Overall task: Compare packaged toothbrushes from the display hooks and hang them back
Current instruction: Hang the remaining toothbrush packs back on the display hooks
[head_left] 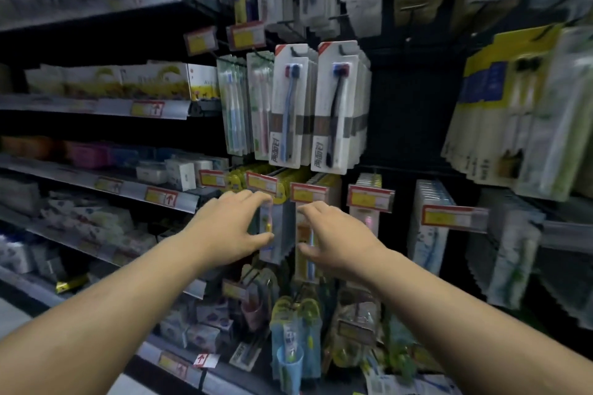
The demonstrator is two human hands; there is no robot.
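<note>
ok so the two packs that matter: a grey toothbrush pack (279, 228) and an orange one (303, 229) right next to it, both hanging on hooks in the middle row, roughly 6 o'clock from frame centre. Each sits just under its own red/yellow price tag (261, 183).

Left hand (231, 228) comes in from 8 o'clock, fingers and thumb spread apart in a wide C w/ the tips at the grey pack's left edge. Right hand (337, 234) comes in from 4 o'clock, same spread C shape, tips over the orange pack. Neither looks clamped yet; can't tell if the fingertips actually touch the plastic, bit too blurry.

So imo this is the grab step, one pack per hand, nothing off the hooks yet. Next move prob needs a pinch on each front pack only (there's a whole stack behind each), then slide it straight out along the hook toward the person so the hang hole clears the tip w/o dragging the next pack along.

Further out: two white-card toothbrush packs (288, 106) at 12 o'clock from the hands, a pink-brush pack (369, 221) at 3 o'clock, kids' cup sets (288, 359) at 6, and boxed stuff on shelves (96, 106) off at 9–10.
</note>
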